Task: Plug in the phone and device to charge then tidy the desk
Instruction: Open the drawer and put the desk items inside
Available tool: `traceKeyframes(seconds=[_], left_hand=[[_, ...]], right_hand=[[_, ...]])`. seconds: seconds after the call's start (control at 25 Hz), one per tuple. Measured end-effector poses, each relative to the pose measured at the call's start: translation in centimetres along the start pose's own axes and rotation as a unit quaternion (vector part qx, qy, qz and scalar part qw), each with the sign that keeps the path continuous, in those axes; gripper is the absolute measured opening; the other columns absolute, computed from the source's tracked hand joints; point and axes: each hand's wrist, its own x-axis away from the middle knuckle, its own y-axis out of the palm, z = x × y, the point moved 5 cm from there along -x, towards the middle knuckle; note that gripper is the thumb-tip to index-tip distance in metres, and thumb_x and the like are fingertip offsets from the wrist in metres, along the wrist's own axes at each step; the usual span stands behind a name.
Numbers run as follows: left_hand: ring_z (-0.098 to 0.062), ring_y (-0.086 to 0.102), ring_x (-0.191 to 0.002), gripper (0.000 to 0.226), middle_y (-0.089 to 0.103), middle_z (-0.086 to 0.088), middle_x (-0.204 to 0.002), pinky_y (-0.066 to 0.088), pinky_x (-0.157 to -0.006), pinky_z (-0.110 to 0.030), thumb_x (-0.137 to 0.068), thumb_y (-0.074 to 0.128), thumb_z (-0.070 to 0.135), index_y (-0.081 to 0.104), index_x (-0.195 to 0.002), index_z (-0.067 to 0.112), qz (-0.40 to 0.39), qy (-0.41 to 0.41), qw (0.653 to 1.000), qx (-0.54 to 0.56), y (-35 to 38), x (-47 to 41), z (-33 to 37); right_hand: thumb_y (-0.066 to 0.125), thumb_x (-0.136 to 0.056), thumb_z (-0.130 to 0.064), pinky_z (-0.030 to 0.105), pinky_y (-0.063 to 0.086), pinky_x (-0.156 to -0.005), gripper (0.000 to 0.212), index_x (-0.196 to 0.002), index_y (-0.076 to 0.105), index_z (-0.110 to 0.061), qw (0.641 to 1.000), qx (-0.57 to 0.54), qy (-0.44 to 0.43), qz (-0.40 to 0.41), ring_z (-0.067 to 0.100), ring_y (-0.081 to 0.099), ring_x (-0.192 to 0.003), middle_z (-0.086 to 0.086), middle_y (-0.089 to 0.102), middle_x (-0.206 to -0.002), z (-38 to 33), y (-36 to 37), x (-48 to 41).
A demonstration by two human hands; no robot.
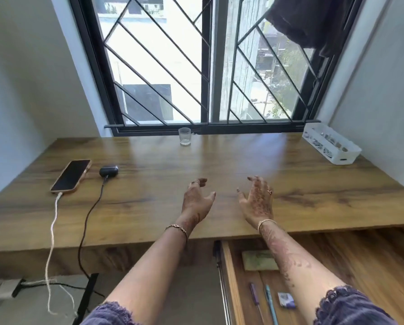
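Observation:
A phone (71, 175) with a dark screen lies on the left of the wooden desk (219, 160), with a white cable (52, 233) plugged into its near end. Beside it sits a small dark earbud case (109, 171) with a black cable (88, 219) plugged in. Both cables drop over the desk's front edge toward a power strip (5, 288) on the floor. My left hand (197, 199) and my right hand (257, 199) hover over the desk's middle, fingers spread, holding nothing.
A clear glass (184, 136) stands at the back by the window. A white basket (331, 146) with small items sits at the back right. Under the desk's right side a drawer (337, 266) is open, holding two pens (264, 301), a small box (286, 300) and a pad (259, 260).

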Motion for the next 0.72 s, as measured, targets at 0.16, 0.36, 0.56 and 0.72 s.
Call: traceKeyframes(seconds=[0.16,0.36,0.56,0.72], left_hand=[[-0.021,0.053,-0.120,0.045,0.056,-0.002,-0.129,0.040,-0.105,-0.036,-0.084,0.066,0.020,0.050,-0.126,0.014,0.003,-0.006,1.000,0.019,-3.1,-8.5,-2.6],[-0.020,0.055,-0.117,0.043,0.054,-0.004,-0.130,0.043,-0.102,-0.033,-0.087,0.064,0.020,0.049,-0.127,0.012,-0.004,0.000,0.999,0.034,-6.4,-18.1,-5.4],[-0.022,0.054,-0.118,0.039,0.053,-0.011,-0.133,0.042,-0.103,-0.032,-0.094,0.055,0.019,0.047,-0.129,0.006,-0.007,-0.041,0.993,0.114,-7.0,-25.8,-7.7],[-0.023,0.045,-0.130,0.057,0.044,-0.011,-0.142,0.036,-0.109,-0.033,-0.090,0.062,0.025,0.038,-0.136,0.004,-0.055,-0.081,0.984,0.150,-5.0,-30.5,-9.4]], right_hand=[[0.059,-0.089,-0.033,0.040,0.028,-0.110,0.048,-0.131,0.042,-0.017,0.996,-0.070,0.051,0.003,0.029,0.037,-0.128,0.008,0.040,-0.136,-4.5,5.4,-6.8],[0.059,-0.089,-0.036,0.040,0.028,-0.111,0.053,-0.134,0.038,-0.018,0.985,-0.128,0.110,-0.038,0.029,0.040,-0.130,0.008,0.036,-0.140,-8.1,12.8,-12.8],[0.068,-0.081,-0.041,0.040,0.033,-0.112,0.076,-0.141,0.027,-0.018,0.971,-0.156,0.142,-0.109,0.026,0.044,-0.131,0.008,0.035,-0.144,-11.0,19.1,-17.8],[0.071,-0.078,-0.037,0.039,0.029,-0.115,0.089,-0.147,0.019,-0.018,0.969,-0.162,0.118,-0.146,0.025,0.036,-0.137,0.008,0.031,-0.150,-12.6,23.9,-21.4]])
